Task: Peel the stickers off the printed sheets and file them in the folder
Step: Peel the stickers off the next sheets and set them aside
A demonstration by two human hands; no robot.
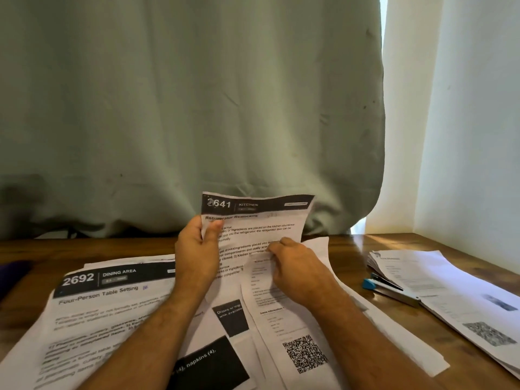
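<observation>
- The left hand (pixel 197 256) has its grip clamped on the left edge of the 2641 sheet (pixel 259 220), thumb on the front, holding it up above the tabletop (pixel 351 249).
- The right hand (pixel 295 270) pinches paper near the sheet's right side.
- The 2692 sheet (pixel 112 305) lies flat at the left.
- A paper stack (pixel 450 291) lies at the right, with a blue stapler (pixel 388 289) touching it.

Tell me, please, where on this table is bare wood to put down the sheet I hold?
Bare table shows between the middle papers and the right stack, behind the stapler. More wood lies far left, near the purple thing. The middle, around the 2692 sheet, is crowded.
</observation>
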